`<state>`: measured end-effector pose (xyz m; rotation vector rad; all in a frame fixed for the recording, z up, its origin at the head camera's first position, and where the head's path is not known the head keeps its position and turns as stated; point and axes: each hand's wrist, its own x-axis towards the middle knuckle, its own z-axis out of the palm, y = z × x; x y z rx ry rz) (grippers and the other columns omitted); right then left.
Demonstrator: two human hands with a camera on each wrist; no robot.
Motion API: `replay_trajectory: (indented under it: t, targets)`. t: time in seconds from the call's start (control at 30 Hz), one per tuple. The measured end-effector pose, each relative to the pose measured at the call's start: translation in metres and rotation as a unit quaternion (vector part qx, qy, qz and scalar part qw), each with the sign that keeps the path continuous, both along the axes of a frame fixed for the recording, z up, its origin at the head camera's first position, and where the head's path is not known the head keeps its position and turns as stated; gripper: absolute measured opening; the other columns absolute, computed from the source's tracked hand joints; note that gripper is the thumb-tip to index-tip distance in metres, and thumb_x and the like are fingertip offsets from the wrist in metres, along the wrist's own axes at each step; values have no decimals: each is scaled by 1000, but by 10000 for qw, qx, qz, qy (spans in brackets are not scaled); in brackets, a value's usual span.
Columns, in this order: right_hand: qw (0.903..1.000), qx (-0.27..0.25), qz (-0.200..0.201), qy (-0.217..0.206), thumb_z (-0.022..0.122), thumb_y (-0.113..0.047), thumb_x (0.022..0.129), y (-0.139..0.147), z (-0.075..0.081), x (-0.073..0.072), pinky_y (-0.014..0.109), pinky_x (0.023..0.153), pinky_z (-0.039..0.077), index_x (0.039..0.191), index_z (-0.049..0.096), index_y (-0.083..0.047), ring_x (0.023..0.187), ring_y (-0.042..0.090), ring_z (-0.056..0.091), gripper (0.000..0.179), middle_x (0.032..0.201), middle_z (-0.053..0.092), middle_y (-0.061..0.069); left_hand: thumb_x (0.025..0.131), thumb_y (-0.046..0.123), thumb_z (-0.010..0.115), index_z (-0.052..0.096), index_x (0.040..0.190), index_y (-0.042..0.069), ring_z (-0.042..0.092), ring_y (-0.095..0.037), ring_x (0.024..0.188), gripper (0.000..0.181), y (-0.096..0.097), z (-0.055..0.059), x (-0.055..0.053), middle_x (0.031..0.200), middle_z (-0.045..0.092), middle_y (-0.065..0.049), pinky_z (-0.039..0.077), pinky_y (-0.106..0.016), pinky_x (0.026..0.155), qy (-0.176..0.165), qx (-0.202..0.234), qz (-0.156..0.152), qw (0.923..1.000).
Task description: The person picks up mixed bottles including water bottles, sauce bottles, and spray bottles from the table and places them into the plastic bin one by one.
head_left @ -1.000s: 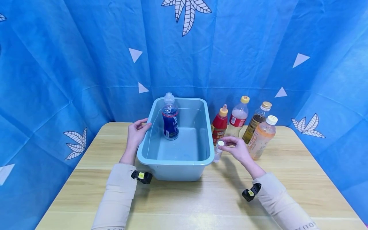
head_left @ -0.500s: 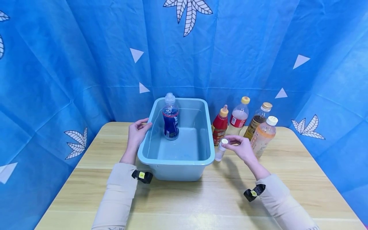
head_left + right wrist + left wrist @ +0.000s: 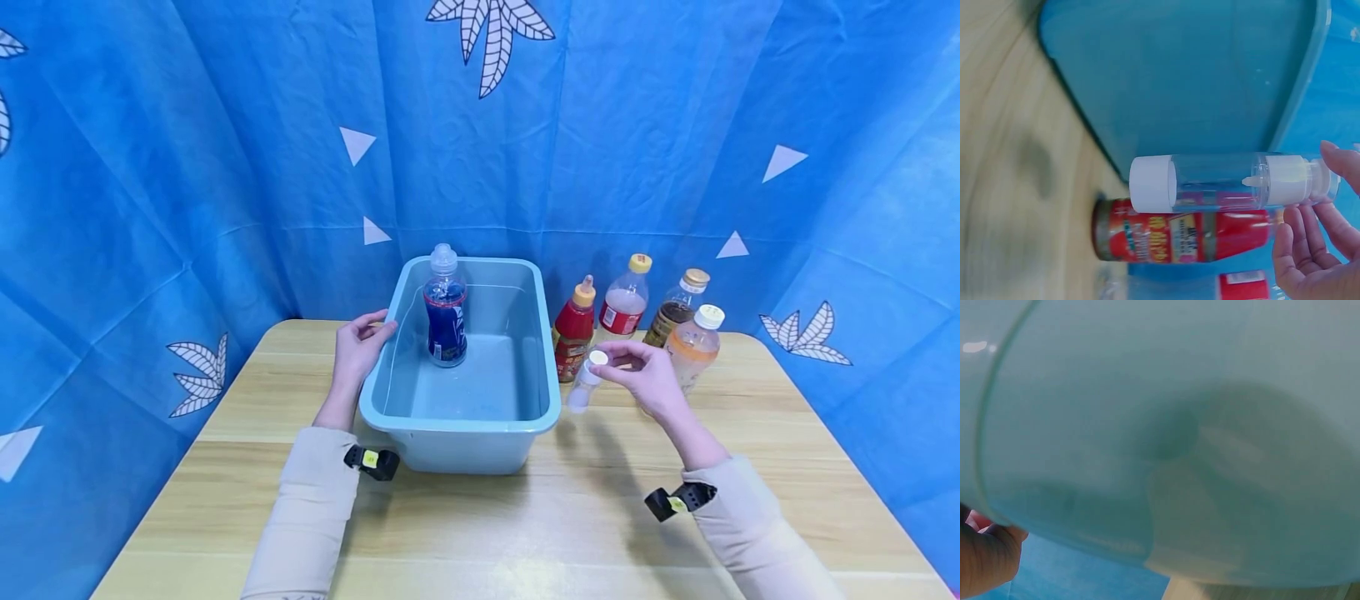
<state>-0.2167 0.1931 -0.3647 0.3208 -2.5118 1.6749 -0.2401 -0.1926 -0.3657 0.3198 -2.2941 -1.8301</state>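
My right hand (image 3: 647, 379) pinches a small clear bottle (image 3: 1213, 181) by its top end. Its top and its base are white, and a small nozzle shows inside. The bottle tilts above the table, right of a light blue plastic basin (image 3: 465, 450), its shadow apart from its base. On the basin's left side, my left hand (image 3: 356, 350) holds the rim with thumb and fingers; the left wrist view is mostly the basin's outer wall (image 3: 1147, 425), with the thumb at the lower left. A dark blue bottle (image 3: 446, 325) with a clear cap stands inside the basin.
Right of the basin stand a red squeeze bottle (image 3: 573, 333), a soda bottle (image 3: 624, 308) with a yellow cap, a dark amber bottle (image 3: 670, 317) and an orange-labelled bottle (image 3: 693, 350) partly behind the right hand. A blue curtain (image 3: 637, 125) hangs behind the wooden table (image 3: 450, 542).
My right hand has moved to the right and up, lifting the small clear bottle off the table and tilting it. The left hand and the basin stay in place.
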Motion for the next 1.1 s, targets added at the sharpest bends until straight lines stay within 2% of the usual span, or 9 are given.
replay_trajectory:
  t: [0.2,0.43,0.73,0.9,1.1]
  targets:
    - [9999,-8,79,126,70,-19,76,-2,17,6,22,64,50,105,60,2,77,18,57,37,91,62,4,87,28,56,51,125,8,56,-29,97,43,0,-1,0,111,56,-17,47,-36,83,-27,16,-16,10000]
    - [9990,246,210,306,70,-18,77,-6,42,14,23,65,51,104,61,1,77,18,56,35,91,60,10,87,28,56,50,126,8,56,-29,97,44,-1,0,0,112,55,-17,46,-37,83,-55,46,-47,10000]
    - [9955,432,484,696,70,-15,76,-9,73,18,22,61,50,102,61,2,75,17,56,32,86,61,3,87,27,56,50,126,9,56,-30,98,44,-1,0,0,113,55,-17,46,-38,84,-83,58,-28,9999]
    - [9943,658,495,680,71,-18,76,-14,88,20,21,59,49,103,63,-1,73,18,55,33,83,60,5,87,26,56,50,125,8,56,-29,98,43,-1,0,0,112,55,-17,46,-37,83,-70,44,-3,10000]
    - [9928,826,621,611,71,-21,76,-22,106,20,23,62,49,103,63,-3,75,20,55,33,88,59,8,87,27,57,50,125,8,56,-29,98,44,-1,0,0,113,55,-17,46,-37,84,-69,49,-30,10000]
